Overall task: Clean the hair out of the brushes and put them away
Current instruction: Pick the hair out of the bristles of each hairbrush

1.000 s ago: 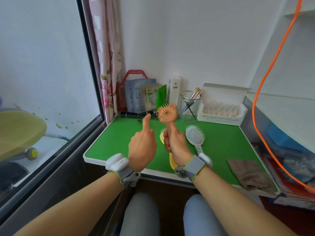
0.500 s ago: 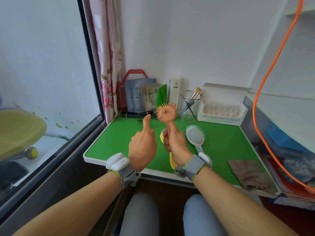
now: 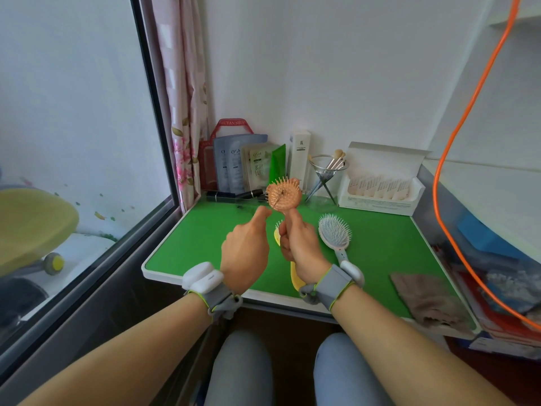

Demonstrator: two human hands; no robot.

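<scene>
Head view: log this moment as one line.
right hand: grips orange brush | left hand: raised beside its bristles | grey brush, yellow brush: on table

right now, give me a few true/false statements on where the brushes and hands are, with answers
1. The right hand grips the orange brush by its handle, head upward. True.
2. The grey brush lies bristles down on the green table. False: its bristles face up.
3. The brown cloth lies at the table's near left corner. False: it lies at the near right corner.
4. A yellow brush lies on the table, partly hidden behind the right hand. True.
5. The left hand holds the grey brush. False: its thumb reaches toward the orange brush's head, and no hand touches the grey brush.
</scene>
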